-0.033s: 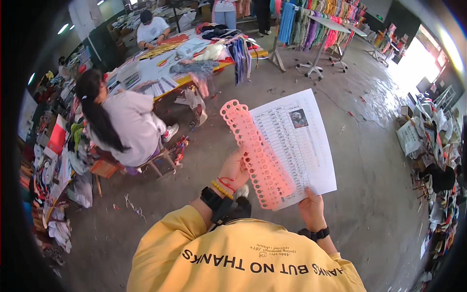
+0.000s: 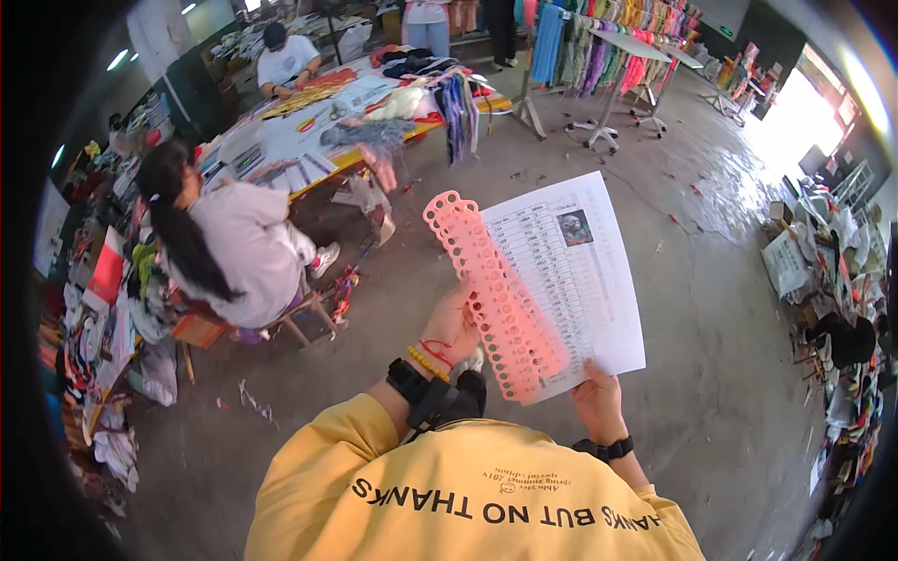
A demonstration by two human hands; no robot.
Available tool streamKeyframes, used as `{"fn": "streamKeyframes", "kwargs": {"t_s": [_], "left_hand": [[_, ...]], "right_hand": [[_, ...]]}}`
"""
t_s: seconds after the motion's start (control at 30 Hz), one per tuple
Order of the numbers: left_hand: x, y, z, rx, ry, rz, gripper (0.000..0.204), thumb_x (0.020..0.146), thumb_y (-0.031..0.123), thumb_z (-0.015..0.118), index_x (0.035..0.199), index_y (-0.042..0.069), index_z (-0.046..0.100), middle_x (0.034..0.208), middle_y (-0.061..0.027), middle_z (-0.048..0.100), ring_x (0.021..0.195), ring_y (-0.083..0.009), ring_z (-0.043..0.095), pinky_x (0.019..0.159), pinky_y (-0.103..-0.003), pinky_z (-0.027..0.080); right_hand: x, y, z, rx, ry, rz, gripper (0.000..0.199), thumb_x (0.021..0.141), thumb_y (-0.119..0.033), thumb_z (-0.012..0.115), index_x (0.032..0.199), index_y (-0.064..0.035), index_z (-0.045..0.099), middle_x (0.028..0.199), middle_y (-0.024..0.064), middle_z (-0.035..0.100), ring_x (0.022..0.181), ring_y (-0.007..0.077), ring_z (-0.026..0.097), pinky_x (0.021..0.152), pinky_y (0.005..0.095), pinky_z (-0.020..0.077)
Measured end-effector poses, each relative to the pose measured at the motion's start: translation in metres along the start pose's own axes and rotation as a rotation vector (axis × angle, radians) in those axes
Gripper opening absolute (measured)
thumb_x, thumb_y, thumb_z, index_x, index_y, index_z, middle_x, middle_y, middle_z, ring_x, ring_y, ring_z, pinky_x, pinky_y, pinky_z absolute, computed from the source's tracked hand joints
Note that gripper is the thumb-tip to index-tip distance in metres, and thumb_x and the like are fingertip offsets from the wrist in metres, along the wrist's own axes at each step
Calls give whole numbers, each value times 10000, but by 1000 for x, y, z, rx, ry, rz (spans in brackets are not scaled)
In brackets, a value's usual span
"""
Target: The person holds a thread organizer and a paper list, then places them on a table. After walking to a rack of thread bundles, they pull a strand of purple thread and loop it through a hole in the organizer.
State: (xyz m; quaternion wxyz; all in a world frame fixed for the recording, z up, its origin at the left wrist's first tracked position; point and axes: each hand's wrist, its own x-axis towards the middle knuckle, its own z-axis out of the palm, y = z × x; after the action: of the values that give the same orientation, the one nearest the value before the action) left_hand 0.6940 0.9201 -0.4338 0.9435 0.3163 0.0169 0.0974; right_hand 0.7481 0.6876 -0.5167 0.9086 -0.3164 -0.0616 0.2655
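Note:
My left hand (image 2: 451,327) is closed on the left edge of a stack of pink thread-holder cards (image 2: 500,304), long strips with round holes along their scalloped edges. Behind and to the right of the cards lies a white printed sheet (image 2: 608,290) with a table of rows and a small dark picture. At its lower edge my right hand (image 2: 601,400) pinches the paper, thumb on top. Both things are held up in front of my chest, tilted, with the cards covering the sheet's left part. The left fingertips are hidden behind the cards.
A person in a pale shirt sits on a wooden stool (image 2: 313,323) at the left. Beyond stands a long table (image 2: 271,140) with yarn and papers, another person behind it. Racks of coloured yarn (image 2: 599,56) hang at the back. Piled goods (image 2: 842,337) line the right side.
The view has shifted slightly, so the table and the seated person appear a little further left. My foot below has moved. Both hands keep their hold on the cards and sheet.

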Motion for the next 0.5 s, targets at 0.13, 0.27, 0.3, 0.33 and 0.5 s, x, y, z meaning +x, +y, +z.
{"fn": "streamKeyframes", "kwargs": {"t_s": [0.13, 0.27, 0.3, 0.33, 0.5], "left_hand": [[92, 13, 0, -1, -53, -20, 333, 889, 269, 454, 1136, 47, 466, 1090, -56, 544, 1012, -182, 506, 896, -362, 387], [182, 22, 21, -59, -48, 4, 372, 888, 280, 445, 1180, 48, 444, 1151, -69, 521, 1056, -204, 488, 929, -378, 362], [204, 25, 27, -67, -99, -34, 359, 883, 272, 458, 1164, 49, 456, 1144, -67, 524, 1051, -198, 490, 926, -374, 364], [226, 22, 34, -74, -154, -87, 345, 878, 264, 471, 1149, 50, 468, 1136, -66, 528, 1046, -193, 492, 922, -370, 365], [323, 12, 48, -77, -56, -57, 291, 863, 202, 502, 1117, 62, 479, 1101, -58, 537, 1014, -182, 505, 894, -361, 389]], "right_hand": [[68, -25, 11, -91, 9, 9, 323, 855, -115, 453, 1167, -38, 423, 1150, 77, 509, 1029, 188, 508, 852, 337, 420], [127, -65, 22, -170, 27, 116, 337, 865, -181, 459, 1170, -46, 418, 1112, 76, 534, 938, 189, 557, 763, 327, 457], [141, -73, 23, -168, -8, 172, 347, 865, -202, 464, 1171, -44, 416, 1101, 74, 543, 907, 191, 571, 746, 327, 463], [150, -80, 19, -165, 7, 170, 347, 865, -202, 464, 1171, -44, 416, 1101, 74, 543, 907, 191, 571, 746, 327, 463], [220, -106, 36, -167, -25, 229, 354, 853, -246, 517, 1159, -88, 433, 1019, 47, 571, 825, 151, 586, 678, 298, 488]]}}
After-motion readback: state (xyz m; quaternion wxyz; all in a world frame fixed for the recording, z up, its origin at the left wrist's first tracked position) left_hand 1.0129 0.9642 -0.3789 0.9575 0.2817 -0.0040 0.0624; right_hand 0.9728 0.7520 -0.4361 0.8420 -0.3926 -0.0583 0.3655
